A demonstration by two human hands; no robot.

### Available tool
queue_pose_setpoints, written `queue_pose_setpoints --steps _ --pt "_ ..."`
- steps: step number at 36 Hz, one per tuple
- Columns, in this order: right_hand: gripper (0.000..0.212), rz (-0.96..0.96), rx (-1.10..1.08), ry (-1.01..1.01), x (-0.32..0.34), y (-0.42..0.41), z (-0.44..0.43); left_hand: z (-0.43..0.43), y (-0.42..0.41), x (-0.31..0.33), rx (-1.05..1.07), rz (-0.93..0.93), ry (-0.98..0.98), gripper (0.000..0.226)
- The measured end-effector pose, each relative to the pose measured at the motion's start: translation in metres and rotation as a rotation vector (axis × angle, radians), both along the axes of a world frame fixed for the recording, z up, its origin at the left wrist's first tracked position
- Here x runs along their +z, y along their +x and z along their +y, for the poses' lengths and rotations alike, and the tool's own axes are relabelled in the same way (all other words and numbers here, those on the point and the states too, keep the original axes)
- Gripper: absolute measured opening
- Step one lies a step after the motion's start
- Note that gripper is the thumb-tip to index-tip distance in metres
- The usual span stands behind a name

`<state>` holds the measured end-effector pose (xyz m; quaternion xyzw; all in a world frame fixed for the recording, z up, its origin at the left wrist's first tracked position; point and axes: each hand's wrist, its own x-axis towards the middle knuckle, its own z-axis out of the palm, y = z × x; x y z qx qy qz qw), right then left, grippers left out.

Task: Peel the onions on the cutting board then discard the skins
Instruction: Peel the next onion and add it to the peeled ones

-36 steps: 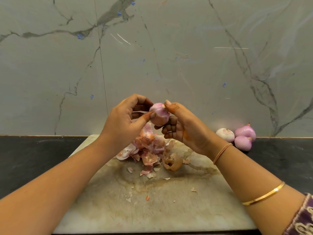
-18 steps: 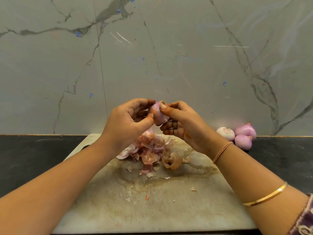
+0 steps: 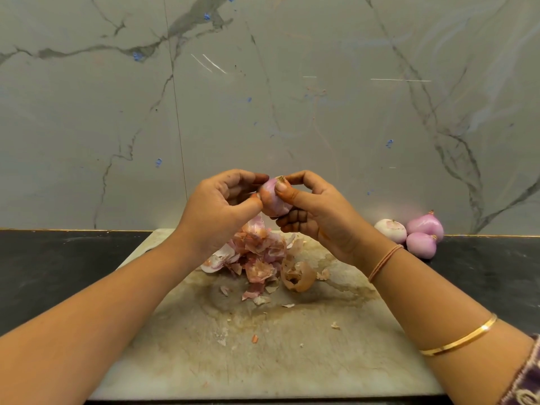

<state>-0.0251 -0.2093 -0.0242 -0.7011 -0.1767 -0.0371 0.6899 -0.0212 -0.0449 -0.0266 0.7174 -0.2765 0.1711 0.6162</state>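
A small pink onion (image 3: pixel 273 198) is held in the air above the far part of the worn cutting board (image 3: pixel 263 355). My right hand (image 3: pixel 318 214) grips it, thumb on its top and fingers curled beneath. My left hand (image 3: pixel 217 211) pinches the onion's left side between thumb and fingertips. Below them a pile of pink and brown onion skins (image 3: pixel 260 255) lies on the board, with a curled brown skin shell (image 3: pixel 298 277) beside it.
Three peeled onions (image 3: pixel 412 233) sit on the black counter (image 3: pixel 43 273) at the right, against the marble wall (image 3: pixel 263 97). Small skin flakes are scattered over the board's middle.
Both hands turned the onion and shifted their grip; my right thumb moved onto its top, and my left fingers closed in on its left side.
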Motion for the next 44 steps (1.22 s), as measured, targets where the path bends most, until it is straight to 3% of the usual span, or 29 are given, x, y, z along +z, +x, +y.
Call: queue_pose_setpoints --steps 23,31,39,44 --pt "0.024 -0.009 -0.016 -0.031 -0.0012 0.0009 0.0002 -0.0015 0.0014 -0.0008 -0.034 0.032 0.009 0.024" --pt "0.026 0.000 0.022 -0.002 -0.0010 -0.0005 0.0020 0.0017 0.0068 -0.0029 0.077 -0.082 0.022 0.043" --pt "0.027 -0.017 -0.052 -0.014 -0.0011 0.0024 -0.0010 0.0018 0.0053 -0.0042 0.129 -0.071 -0.022 0.029" --pt "0.026 -0.019 -0.055 0.002 -0.0015 0.0028 -0.0001 0.0013 0.0046 -0.0042 0.141 -0.168 0.056 0.023"
